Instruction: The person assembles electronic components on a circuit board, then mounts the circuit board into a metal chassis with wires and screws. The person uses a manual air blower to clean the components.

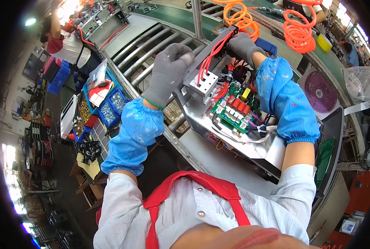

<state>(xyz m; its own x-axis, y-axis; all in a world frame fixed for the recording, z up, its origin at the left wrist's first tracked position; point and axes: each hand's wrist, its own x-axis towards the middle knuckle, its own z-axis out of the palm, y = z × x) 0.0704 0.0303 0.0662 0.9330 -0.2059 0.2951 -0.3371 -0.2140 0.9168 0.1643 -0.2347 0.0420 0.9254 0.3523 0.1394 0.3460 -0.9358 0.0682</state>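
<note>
An open metal equipment case [218, 128] lies in front of me, with a green circuit board [230, 113] carrying red and white cylindrical parts. Along its far left side rises a dark metal panel [198, 62], with red wires [214, 52] running from a white terminal block [204, 85] to the panel's upper end. My left hand [172, 66], in a grey glove, is closed with fingers curled beside the panel; whatever it pinches is hidden. At the panel's upper end my gloved right hand [243, 45] is bent closed near the wire ends, its fingertips partly hidden.
A roller conveyor [151, 50] extends beyond my left hand. Blue bins [109, 112] of small metal fasteners stand at left. Orange coiled air hoses [297, 31] hang at the upper right, above a purple fan [320, 92]. Another person [69, 50] works at far left.
</note>
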